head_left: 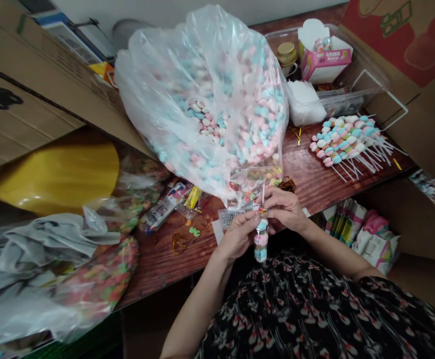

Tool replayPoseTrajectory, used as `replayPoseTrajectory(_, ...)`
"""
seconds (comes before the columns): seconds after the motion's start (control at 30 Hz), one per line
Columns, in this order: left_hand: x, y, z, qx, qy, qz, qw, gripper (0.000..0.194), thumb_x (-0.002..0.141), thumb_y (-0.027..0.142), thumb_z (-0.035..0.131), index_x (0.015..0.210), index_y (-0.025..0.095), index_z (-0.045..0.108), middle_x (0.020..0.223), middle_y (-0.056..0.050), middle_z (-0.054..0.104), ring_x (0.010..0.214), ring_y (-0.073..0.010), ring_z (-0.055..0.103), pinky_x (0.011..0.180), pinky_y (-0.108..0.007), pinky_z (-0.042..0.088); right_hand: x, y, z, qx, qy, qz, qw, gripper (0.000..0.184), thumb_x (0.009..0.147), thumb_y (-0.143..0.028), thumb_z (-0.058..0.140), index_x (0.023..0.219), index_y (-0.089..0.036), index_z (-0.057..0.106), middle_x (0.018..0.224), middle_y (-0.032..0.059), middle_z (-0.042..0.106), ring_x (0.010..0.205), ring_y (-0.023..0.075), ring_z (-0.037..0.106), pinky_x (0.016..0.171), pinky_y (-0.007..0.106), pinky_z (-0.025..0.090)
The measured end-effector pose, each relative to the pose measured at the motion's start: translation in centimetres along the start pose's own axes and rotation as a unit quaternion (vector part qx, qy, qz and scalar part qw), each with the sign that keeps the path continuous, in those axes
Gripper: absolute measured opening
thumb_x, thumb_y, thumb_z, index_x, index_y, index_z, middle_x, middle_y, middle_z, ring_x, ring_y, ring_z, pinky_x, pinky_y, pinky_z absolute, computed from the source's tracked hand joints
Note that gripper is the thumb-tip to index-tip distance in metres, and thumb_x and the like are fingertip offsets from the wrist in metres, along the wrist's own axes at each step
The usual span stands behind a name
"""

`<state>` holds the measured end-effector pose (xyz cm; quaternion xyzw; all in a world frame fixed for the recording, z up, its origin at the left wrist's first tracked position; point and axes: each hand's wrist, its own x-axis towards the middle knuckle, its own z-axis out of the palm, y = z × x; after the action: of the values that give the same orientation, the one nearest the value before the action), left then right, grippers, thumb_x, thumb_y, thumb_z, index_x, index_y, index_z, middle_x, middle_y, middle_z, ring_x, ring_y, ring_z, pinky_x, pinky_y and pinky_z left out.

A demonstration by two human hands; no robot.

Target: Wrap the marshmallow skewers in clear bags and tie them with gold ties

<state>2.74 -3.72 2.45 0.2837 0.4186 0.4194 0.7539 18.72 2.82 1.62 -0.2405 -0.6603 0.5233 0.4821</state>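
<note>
Both my hands pinch a wrapped candy skewer (261, 243) just over the front edge of the table. Its blue, pink and white candies hang downward inside clear wrapping, while the white stick (264, 193) points up. My left hand (239, 233) is closed at the gathered neck of the wrapper. From the other side, my right hand (285, 208) is closed at the same neck, near the stick. A yellow tie seems to show between the fingers, though they partly hide it. Behind my hands lies a big clear bag (202, 99) of pastel candies.
Candy skewers (342, 139) lie piled at the right, near a clear plastic bin (367, 85) with a pink box (326, 60). Yellow twist ties (193, 198) lie left of my hands. Bags of gummy candies (105, 271) and a cardboard box (34, 85) crowd the left.
</note>
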Motion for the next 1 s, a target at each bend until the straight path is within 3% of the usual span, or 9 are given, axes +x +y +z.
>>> replayPoseTrajectory(0.1,0.0,0.5,0.2,-0.011,-0.057,-0.044,0.997,0.036,0.074,0.047,0.075,0.083,0.012,0.071,0.067,-0.007,0.067,0.053,-0.0135,0.059,0.045,-0.021,0.040,-0.2,-0.2,0.4,0.083,-0.008,0.058,0.995,0.020,0.078,-0.036,0.074,0.070,-0.019,0.065,0.080,0.0021,0.066,0.073,0.0142,0.062,0.074,0.033,0.053)
replayPoseTrajectory(0.2,0.4,0.7,0.5,0.000,-0.032,-0.058,0.998,0.032,0.073,0.043,0.077,0.081,0.013,0.068,0.069,-0.004,0.066,0.052,-0.0111,0.059,0.043,-0.018,0.038,-0.7,0.1,1.1,0.122,0.066,0.130,0.982,0.020,0.081,-0.038,0.070,0.076,-0.020,0.063,0.079,-0.0005,0.065,0.050,0.0086,0.052,0.052,0.026,0.048)
replayPoseTrajectory(0.33,0.9,0.6,0.7,0.038,-0.005,-0.027,0.999,0.029,0.078,0.041,0.071,0.073,0.013,0.064,0.066,-0.003,0.064,0.055,-0.0104,0.059,0.050,-0.019,0.042,-0.7,-0.5,0.0,-0.110,0.163,-0.002,0.980,0.013,0.088,-0.035,0.060,0.087,-0.024,0.065,0.087,0.0028,0.067,0.078,0.0162,0.062,0.071,0.033,0.051)
replayPoseTrajectory(0.4,0.9,0.6,0.5,0.049,-0.001,-0.023,0.999,0.030,0.080,0.043,0.067,0.072,0.014,0.062,0.063,-0.002,0.062,0.054,-0.0110,0.058,0.048,-0.019,0.041,-0.4,-1.4,-1.5,-0.301,0.058,-0.135,0.942,0.012,0.088,-0.029,0.060,0.095,-0.028,0.069,0.109,0.0048,0.068,0.105,0.0213,0.058,0.089,0.040,0.045)
replayPoseTrajectory(0.47,0.8,0.7,0.3,0.055,-0.011,-0.036,0.998,0.031,0.080,0.044,0.066,0.072,0.015,0.061,0.062,-0.001,0.061,0.050,-0.0109,0.057,0.045,-0.020,0.038,-0.1,-2.3,-2.9,-0.428,-0.079,-0.246,0.866,0.018,0.089,-0.025,0.058,0.103,-0.033,0.068,0.122,0.0013,0.066,0.120,0.0228,0.049,0.098,0.045,0.036)
replayPoseTrajectory(0.6,0.5,1.3,-0.2,0.084,-0.101,-0.078,0.988,0.033,0.080,0.045,0.067,0.073,0.014,0.059,0.065,-0.002,0.060,0.049,-0.0098,0.054,0.048,-0.021,0.039,0.5,-2.7,-4.3,-0.496,-0.207,-0.328,0.777,0.019,0.095,-0.021,0.050,0.106,-0.025,0.064,0.115,0.0004,0.069,0.123,0.0222,0.045,0.098,0.047,0.026)
replayPoseTrajectory(0.77,0.8,1.9,0.5,0.276,-0.127,-0.015,0.953,0.034,0.092,0.048,0.049,0.087,0.016,0.059,0.072,-0.001,0.057,0.060,-0.0109,0.051,0.057,-0.023,0.040,1.0,-2.3,-4.4,-0.523,-0.255,-0.216,0.784,0.012,0.088,-0.019,0.051,0.082,-0.018,0.062,0.085,0.0030,0.069,0.104,0.0219,0.050,0.092,0.046,0.023)
replayPoseTrajectory(0.93,2.3,0.9,1.0,0.536,0.015,0.214,0.817,0.024,0.091,0.033,0.044,0.080,0.017,0.059,0.082,-0.007,0.059,0.079,-0.0185,0.053,0.080,-0.034,0.045,1.0,-1.9,-4.1,-0.508,-0.283,-0.030,0.813,0.015,0.084,-0.013,0.051,0.077,-0.017,0.064,0.080,0.0035,0.069,0.087,0.0184,0.050,0.078,0.038,0.025)
replayPoseTrajectory(1.0,2.5,0.7,0.7,0.512,0.027,0.196,0.836,0.026,0.091,0.033,0.043,0.073,0.018,0.055,0.073,-0.004,0.055,0.070,-0.0160,0.049,0.073,-0.031,0.045,0.5,-2.1,-4.0,-0.527,-0.231,-0.065,0.815,0.017,0.088,-0.016,0.050,0.088,-0.019,0.066,0.093,0.0045,0.071,0.096,0.0202,0.051,0.083,0.040,0.025)
